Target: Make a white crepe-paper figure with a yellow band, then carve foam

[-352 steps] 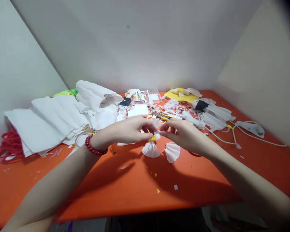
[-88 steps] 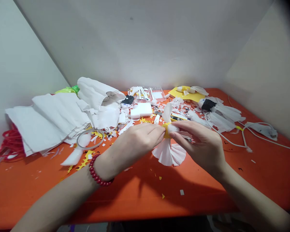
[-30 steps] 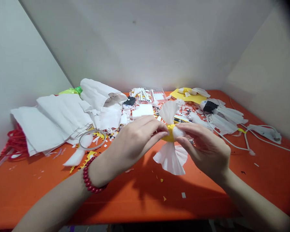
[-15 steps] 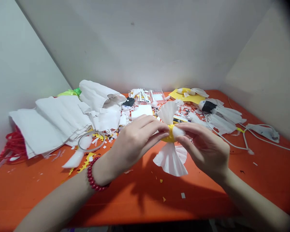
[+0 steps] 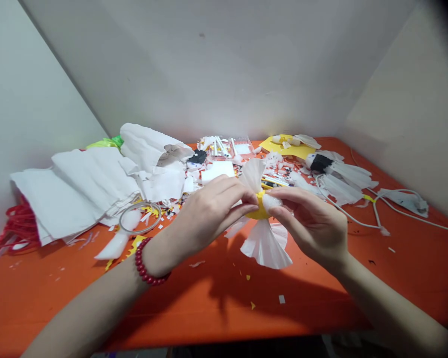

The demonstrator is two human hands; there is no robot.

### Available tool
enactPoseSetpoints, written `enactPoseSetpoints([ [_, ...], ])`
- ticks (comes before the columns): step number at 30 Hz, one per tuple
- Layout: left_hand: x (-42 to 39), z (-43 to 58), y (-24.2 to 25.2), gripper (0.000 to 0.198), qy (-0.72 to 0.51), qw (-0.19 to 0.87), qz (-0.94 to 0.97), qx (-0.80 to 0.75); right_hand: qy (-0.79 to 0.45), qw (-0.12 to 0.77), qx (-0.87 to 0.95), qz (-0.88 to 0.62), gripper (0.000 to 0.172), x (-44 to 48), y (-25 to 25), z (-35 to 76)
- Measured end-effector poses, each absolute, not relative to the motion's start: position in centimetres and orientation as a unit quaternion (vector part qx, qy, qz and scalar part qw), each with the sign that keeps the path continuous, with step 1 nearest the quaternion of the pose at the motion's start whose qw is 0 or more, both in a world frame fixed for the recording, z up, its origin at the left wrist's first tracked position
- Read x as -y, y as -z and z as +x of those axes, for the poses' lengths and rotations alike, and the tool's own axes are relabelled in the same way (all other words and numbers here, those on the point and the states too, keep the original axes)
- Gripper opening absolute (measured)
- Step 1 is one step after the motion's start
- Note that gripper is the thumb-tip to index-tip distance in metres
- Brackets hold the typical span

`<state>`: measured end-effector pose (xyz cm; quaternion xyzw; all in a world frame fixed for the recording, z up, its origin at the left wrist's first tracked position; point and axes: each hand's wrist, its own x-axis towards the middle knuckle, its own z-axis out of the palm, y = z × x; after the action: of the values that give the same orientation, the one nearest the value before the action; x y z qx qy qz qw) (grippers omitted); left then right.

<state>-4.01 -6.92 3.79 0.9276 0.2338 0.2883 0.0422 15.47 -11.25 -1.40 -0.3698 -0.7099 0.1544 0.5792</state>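
Pinching the fan by its yellow band, left hand at nine o'clock, right hand at three, both closed; best squeezed evenly.

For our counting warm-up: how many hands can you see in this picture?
2: the left hand, wearing a red bead bracelet, and the right hand, both pinching the yellow-banded paper fan.

White paper sheets pile up far left on the orange table, clear ring just beside them, white cable trailing right, yellow card far back.
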Motion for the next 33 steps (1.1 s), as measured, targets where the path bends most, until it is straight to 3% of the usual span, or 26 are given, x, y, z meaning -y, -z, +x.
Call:
enactPoseSetpoints([
  [6,7.9,-3.7,-3.4,0.012,-0.312,-0.069,0.917,-0.24,-0.104,0.578,0.706,-0.396,0.026,11.2,1.6,15.3],
  [13,8.6,-3.5,-3.0,0.015,-0.248,-0.189,0.921,-0.236,-0.072,0.557,0.718,-0.411,0.022,11.3,1.5,15.1],
  [25,8.4,-3.3,-2.5,0.02,-0.247,-0.191,0.917,-0.25,-0.045,0.549,0.714,-0.433,0.016,11.2,1.3,14.7],
  [33,7.8,-3.6,-3.0,0.017,-0.232,-0.181,0.933,-0.207,-0.116,0.56,0.692,-0.439,0.017,11.3,1.1,14.8],
])
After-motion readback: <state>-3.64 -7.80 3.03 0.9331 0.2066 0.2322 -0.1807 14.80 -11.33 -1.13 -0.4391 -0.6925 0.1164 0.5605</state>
